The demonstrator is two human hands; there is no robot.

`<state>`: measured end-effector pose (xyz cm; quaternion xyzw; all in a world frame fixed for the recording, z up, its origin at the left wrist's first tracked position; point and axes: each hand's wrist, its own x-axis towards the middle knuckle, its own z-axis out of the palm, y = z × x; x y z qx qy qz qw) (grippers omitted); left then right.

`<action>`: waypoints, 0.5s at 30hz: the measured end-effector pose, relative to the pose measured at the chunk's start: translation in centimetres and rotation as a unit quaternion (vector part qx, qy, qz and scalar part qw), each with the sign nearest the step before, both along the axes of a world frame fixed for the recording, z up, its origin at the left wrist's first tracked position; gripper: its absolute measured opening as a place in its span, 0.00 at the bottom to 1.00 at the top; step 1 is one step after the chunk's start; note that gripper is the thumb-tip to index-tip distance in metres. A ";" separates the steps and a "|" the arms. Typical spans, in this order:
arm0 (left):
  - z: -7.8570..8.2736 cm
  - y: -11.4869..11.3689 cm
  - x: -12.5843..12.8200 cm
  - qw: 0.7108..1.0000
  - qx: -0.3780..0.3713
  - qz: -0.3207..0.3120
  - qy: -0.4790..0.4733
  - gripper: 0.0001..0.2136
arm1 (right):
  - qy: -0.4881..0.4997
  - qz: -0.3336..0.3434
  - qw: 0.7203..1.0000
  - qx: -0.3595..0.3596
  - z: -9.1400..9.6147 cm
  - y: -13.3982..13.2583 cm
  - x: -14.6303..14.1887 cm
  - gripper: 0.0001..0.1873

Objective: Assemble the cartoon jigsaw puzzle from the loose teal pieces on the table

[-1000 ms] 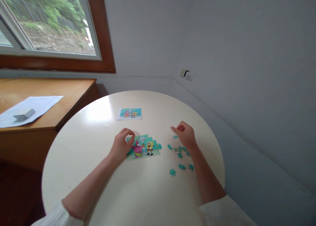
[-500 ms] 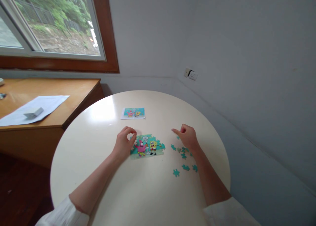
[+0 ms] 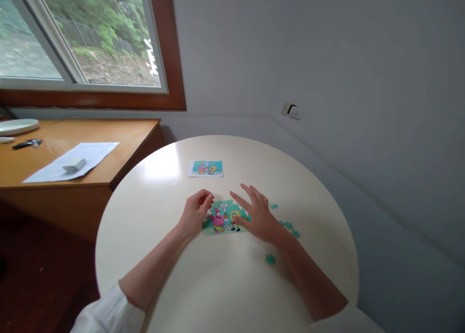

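Note:
A partly built cartoon jigsaw puzzle (image 3: 224,217) lies near the middle of the round cream table (image 3: 156,212). My left hand (image 3: 196,214) rests at the puzzle's left edge with its fingers curled in a pinch; what it pinches, if anything, is too small to make out. My right hand (image 3: 256,216) lies over the puzzle's right part, fingers stretched out and spread, holding nothing. Several loose teal pieces (image 3: 290,226) lie to the right of that hand, and one more teal piece (image 3: 270,259) sits nearer to me.
A small reference picture (image 3: 205,168) of the puzzle lies farther back on the table. To the left stands a wooden desk (image 3: 109,178) with a paper sheet (image 3: 72,161), a small grey object, a plate and a pen. Grey walls enclose the right side.
My right hand has moved left from the loose pieces onto the puzzle and opened from a pointing pinch to spread fingers. The left hand stays at the puzzle's left edge. The view has shifted.

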<state>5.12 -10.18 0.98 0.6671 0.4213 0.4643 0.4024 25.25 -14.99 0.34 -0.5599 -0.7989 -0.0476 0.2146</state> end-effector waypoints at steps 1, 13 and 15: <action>0.0 -0.1 0.1 1.000 0.003 -0.010 0.006 0.12 | -0.024 0.013 1.000 0.002 0.0 -0.3 -0.6 0.31; -0.1 -0.5 0.0 0.989 0.068 -0.029 0.125 0.13 | -0.062 0.077 0.995 0.033 0.4 -1.3 -2.8 0.31; -0.1 -0.5 0.0 0.987 0.077 -0.030 0.137 0.13 | -0.061 0.080 0.994 0.032 0.5 -1.3 -2.9 0.32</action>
